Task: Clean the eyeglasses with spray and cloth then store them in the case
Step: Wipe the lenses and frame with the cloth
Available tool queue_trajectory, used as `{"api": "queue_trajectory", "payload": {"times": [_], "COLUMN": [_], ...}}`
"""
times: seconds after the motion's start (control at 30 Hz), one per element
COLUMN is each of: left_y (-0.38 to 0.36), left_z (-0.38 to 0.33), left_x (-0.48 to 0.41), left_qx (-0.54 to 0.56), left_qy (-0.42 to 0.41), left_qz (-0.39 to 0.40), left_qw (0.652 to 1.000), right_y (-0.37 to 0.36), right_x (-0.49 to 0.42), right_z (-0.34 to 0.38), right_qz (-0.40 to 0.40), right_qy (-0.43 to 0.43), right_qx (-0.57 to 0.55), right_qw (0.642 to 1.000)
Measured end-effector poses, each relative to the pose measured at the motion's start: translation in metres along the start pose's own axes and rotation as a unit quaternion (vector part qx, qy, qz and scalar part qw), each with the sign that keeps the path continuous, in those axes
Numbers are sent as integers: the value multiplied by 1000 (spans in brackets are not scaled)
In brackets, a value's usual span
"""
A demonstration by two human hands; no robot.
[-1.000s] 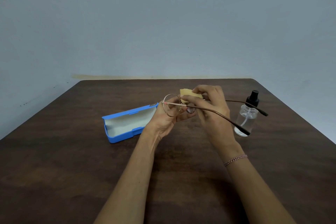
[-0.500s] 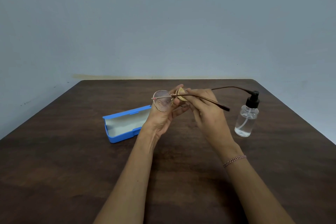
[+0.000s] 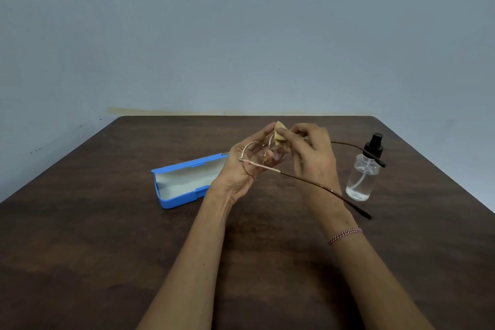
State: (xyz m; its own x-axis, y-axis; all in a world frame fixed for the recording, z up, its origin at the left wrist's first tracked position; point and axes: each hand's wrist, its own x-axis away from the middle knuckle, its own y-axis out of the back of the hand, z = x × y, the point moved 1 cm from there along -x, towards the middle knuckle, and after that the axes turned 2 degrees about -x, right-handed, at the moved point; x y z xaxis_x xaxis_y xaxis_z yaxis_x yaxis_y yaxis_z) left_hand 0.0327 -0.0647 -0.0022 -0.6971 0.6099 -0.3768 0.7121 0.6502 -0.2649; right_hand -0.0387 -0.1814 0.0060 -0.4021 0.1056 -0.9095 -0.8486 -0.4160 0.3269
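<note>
My left hand (image 3: 242,168) grips the round, thin-rimmed eyeglasses (image 3: 253,158) above the middle of the table, their temples spread and reaching out to the right. My right hand (image 3: 312,155) pinches a small yellow cloth (image 3: 281,138) against the right-hand lens. An open blue case (image 3: 184,182) with a white lining lies on the table to the left of my hands. A clear spray bottle (image 3: 363,177) with a black pump top stands upright to the right.
A dark brown wooden table (image 3: 107,236) fills the lower view, its far edge against a pale blue-grey wall (image 3: 241,34). A beaded bracelet (image 3: 344,234) circles my right wrist.
The glasses have tilted so the near temple swings down to the right. My right hand has lifted the cloth up onto the lens.
</note>
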Motion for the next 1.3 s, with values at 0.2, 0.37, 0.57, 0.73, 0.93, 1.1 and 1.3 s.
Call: {"api": "queue_trajectory", "payload": {"times": [0.2,0.37,0.57,0.73,0.93,1.1,1.3], "left_y": [4,-1,1,0,4,9,7], "left_z": [1,2,-1,-3,-9,0,0], "left_x": [0,-1,1,0,0,0,-1], "left_qx": [-9,7,-8,5,29,38,44], "left_qy": [9,7,12,13,-6,6,-5], "left_qz": [-11,6,-3,-6,-42,-46,-58], "left_qw": [1000,1000,1000,1000,999,998,997], "right_y": [5,-1,4,1,2,-1,-4], "right_x": [3,-1,4,2,3,4,4], "right_z": [12,1,12,9,11,6,11], "right_qz": [46,2,51,51,105,98,63], "right_qy": [68,21,66,-14,0,-36,42], "right_qx": [-37,1,-36,-27,-77,-25,-24], "right_qw": [996,1000,996,998,991,994,997]}}
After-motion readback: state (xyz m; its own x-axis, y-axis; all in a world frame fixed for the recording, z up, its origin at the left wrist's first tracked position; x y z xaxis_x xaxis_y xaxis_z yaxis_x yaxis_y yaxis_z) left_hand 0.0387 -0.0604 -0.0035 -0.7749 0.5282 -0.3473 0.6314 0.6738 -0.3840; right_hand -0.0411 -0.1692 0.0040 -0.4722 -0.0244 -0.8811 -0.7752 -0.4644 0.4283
